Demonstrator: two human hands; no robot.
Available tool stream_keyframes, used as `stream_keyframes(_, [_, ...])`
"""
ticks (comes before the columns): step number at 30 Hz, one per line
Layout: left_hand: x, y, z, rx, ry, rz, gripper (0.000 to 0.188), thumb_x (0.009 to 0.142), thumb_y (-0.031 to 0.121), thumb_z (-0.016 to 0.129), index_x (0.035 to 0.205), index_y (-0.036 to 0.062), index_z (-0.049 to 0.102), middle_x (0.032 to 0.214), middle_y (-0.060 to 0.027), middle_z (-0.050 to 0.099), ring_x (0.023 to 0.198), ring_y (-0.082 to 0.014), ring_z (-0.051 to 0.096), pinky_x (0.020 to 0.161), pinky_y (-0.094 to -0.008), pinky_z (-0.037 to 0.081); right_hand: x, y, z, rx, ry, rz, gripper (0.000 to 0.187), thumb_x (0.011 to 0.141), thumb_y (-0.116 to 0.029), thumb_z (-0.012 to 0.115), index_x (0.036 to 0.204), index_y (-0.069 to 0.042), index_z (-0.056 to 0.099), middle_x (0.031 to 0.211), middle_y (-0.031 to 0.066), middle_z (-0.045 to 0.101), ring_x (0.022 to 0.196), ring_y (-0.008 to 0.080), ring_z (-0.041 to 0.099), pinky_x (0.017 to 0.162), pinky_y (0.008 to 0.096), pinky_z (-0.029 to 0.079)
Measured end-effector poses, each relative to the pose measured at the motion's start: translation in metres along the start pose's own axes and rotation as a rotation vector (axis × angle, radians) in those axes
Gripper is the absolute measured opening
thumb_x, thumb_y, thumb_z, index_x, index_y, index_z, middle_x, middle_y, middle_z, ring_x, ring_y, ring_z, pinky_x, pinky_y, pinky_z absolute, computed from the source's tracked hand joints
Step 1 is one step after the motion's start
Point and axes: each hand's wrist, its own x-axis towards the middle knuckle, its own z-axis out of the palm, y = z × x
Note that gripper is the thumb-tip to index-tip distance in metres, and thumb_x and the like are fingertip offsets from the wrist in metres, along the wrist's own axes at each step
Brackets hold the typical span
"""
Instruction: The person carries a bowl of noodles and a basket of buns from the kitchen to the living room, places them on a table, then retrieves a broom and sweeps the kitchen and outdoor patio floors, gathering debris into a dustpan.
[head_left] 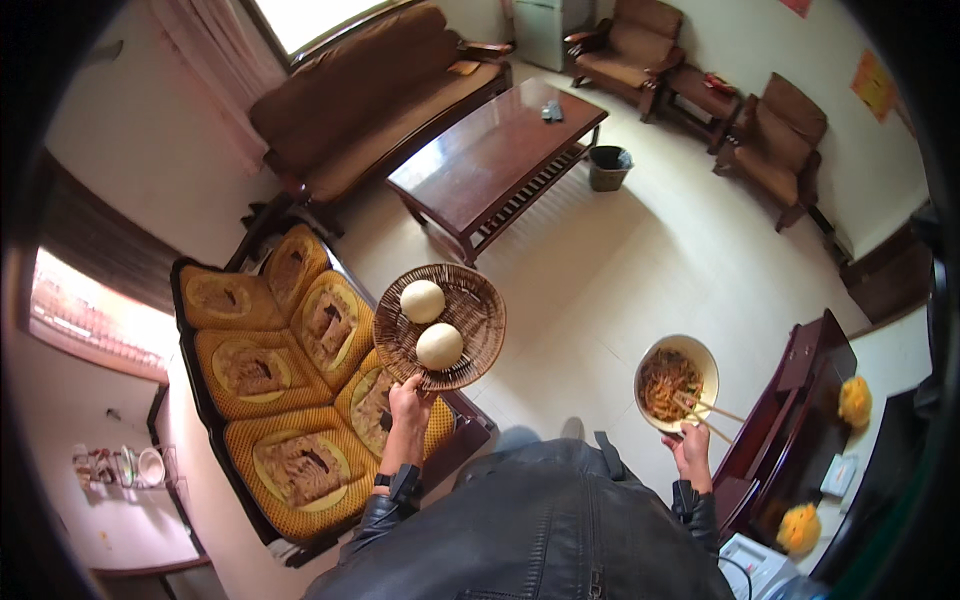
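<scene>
A round brown wicker basket [482, 318] is held out in front of me at its near rim by my left hand [409, 408]. Two pale steamed buns [439, 347] lie inside it, one behind the other. On the right, my right hand [690, 450] grips the near edge of a cream bowl [712, 364]. Noodle-like brown food with darker bits [668, 384] fills the bowl's inside. A pair of chopsticks [722, 411] rests in it, sticking out over the rim to the right. Both hands are closed, with the fingers under the vessels partly hidden.
Ahead stands a dark wooden coffee table [490, 160], with a black bin [609, 170] beside it. A yellow-cushioned sofa [270, 400] is close on my left, a brown sofa [370, 100] beyond. To my right runs a dark red cabinet [775, 420] with yellow plush toys [855, 401].
</scene>
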Motion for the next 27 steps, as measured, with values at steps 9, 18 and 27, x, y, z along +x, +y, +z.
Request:
stream_keyframes(9, [0.103, -0.003, 0.047, -0.113, 0.172, 0.009, 0.024, 0.092, 0.0, 0.056, 0.116, 0.003, 0.054, 0.105, -0.0117, 0.067, 0.086, -0.0289, 0.069, 0.074, -0.05, 0.061, 0.194, -0.122, 0.174, -0.15, -0.222, 0.1, 0.034, 0.092, -0.004, 0.048, 0.126, -0.001, 0.051, 0.107, 0.0156, 0.067, 0.081, 0.0303, 0.071, 0.057, 0.0348, 0.059])
stream_keyframes(18, [0.312, 0.044, 0.209, -0.075, 0.134, -0.104, 0.026, 0.093, 0.0, 0.05, 0.119, 0.0024, 0.053, 0.109, -0.0127, 0.065, 0.092, -0.0274, 0.068, 0.081, -0.0469, 0.061, 0.338, -0.239, 0.378, -0.2, -0.234, 0.05, 0.045, 0.091, -0.002, 0.047, 0.135, -0.003, 0.046, 0.11, 0.0185, 0.067, 0.081, 0.0304, 0.072, 0.055, 0.0344, 0.06])
stream_keyframes(27, [0.515, 0.051, 0.346, 0.08, 0.123, -0.264, 0.027, 0.09, -0.002, 0.056, 0.116, 0.0066, 0.055, 0.097, -0.0068, 0.066, 0.08, -0.0216, 0.065, 0.071, -0.0441, 0.059, 0.456, -0.293, 0.514, -0.188, -0.299, 0.098, 0.038, 0.091, -0.002, 0.049, 0.129, 0.002, 0.05, 0.107, 0.0181, 0.069, 0.081, 0.028, 0.073, 0.056, 0.0321, 0.06])
